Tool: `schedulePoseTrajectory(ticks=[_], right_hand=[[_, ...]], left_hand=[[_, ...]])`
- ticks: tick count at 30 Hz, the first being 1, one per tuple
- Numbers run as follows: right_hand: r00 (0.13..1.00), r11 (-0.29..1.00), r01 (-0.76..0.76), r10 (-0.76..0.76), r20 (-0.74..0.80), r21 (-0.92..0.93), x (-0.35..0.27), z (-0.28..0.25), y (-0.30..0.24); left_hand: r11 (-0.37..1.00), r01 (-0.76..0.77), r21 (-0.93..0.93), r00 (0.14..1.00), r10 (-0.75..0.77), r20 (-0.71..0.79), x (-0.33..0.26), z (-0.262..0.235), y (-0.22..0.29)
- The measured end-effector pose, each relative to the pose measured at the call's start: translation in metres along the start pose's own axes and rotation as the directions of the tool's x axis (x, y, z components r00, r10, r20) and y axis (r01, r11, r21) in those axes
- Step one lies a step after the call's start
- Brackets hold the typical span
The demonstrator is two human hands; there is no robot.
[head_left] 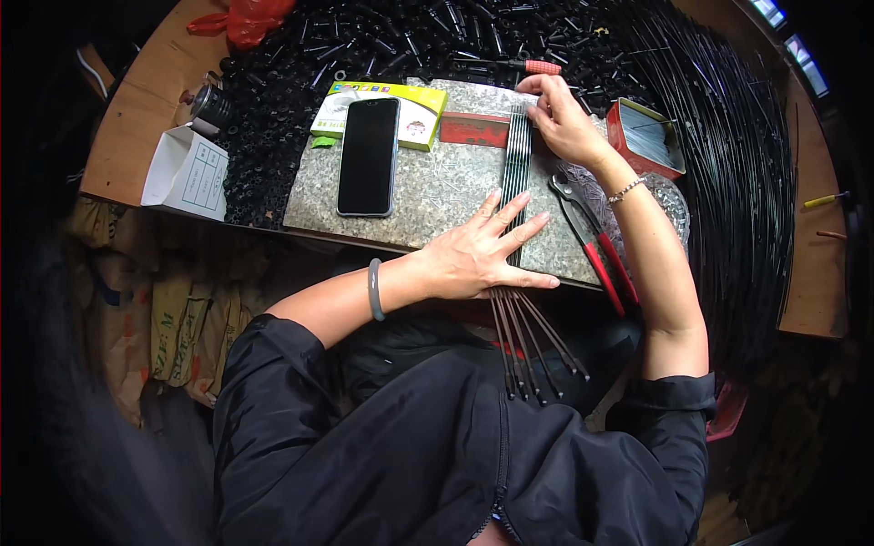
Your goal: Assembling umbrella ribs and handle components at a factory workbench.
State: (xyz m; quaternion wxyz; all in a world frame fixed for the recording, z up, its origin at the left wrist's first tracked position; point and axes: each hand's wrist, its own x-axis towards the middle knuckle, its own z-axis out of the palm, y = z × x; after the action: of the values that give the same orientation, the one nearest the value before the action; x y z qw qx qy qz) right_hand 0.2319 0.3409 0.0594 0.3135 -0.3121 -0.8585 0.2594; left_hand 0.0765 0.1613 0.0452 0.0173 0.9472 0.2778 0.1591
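On the granite slab (pixel 437 187) that lies on the desk (pixel 137 136), the left hand (pixel 482 255) presses flat, palm down, fingers spread apart and closed on nothing, across a row of thin dark metal rods (pixel 516 173). These rods lie side by side along the slab, their near ends fanning out past its front edge over the person's lap. The left forearm comes in from the lower left, a grey bangle (pixel 374 289) at the wrist. The right hand (pixel 563 116) reaches to the far ends of the rods, its arm bent at the elbow, fingertips curled together against the rod tips beside a red block (pixel 473 129); a bead bracelet (pixel 626 189) circles that wrist.

Right of that hand, an open red tin (pixel 648 136) holds fine pale pins. A clear glass dish (pixel 669 196) sits under the forearm; its contents cannot be made out. Red-handled pliers (pixel 596 246) lie just beside the rods. A black phone (pixel 369 155) rests partly on a yellow-green box (pixel 414 109). Heaps of small black parts (pixel 364 45) and long black wires (pixel 737 164) ring the slab.
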Motion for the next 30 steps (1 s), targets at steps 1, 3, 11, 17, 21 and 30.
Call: schedulePoseTrajectory(ticks=[1,3,11,17,21,30], right_hand=[[0.994,0.997,0.056,-0.06,-0.09,-0.053,0.001,-0.004,0.002],[0.965,0.946,0.072,-0.146,-0.216,-0.317,0.001,-0.033,0.02],[0.871,0.791,-0.428,0.491,0.035,-0.437,-0.045,-0.117,0.033],[0.958,0.774,-0.273,0.273,-0.088,-0.571,-0.056,-0.123,0.041],[0.955,0.785,-0.222,0.054,-0.293,-0.579,-0.046,-0.114,0.024],[0.958,0.95,-0.271,0.282,0.055,-0.156,-0.006,-0.026,0.009]], left_hand=[[1.0,0.001,0.009,1.0,-0.001,0.005,-0.001,0.001,0.0],[1.0,-0.005,0.015,1.0,0.004,0.008,0.0,0.002,-0.001],[0.999,-0.004,0.048,1.0,0.005,-0.022,-0.002,0.003,-0.002],[0.999,-0.008,0.039,0.999,0.009,-0.037,0.001,0.006,0.0],[0.999,0.011,0.032,1.0,-0.01,-0.017,-0.001,0.001,0.001],[0.999,0.01,0.041,1.0,-0.01,-0.007,0.002,-0.001,0.002]])
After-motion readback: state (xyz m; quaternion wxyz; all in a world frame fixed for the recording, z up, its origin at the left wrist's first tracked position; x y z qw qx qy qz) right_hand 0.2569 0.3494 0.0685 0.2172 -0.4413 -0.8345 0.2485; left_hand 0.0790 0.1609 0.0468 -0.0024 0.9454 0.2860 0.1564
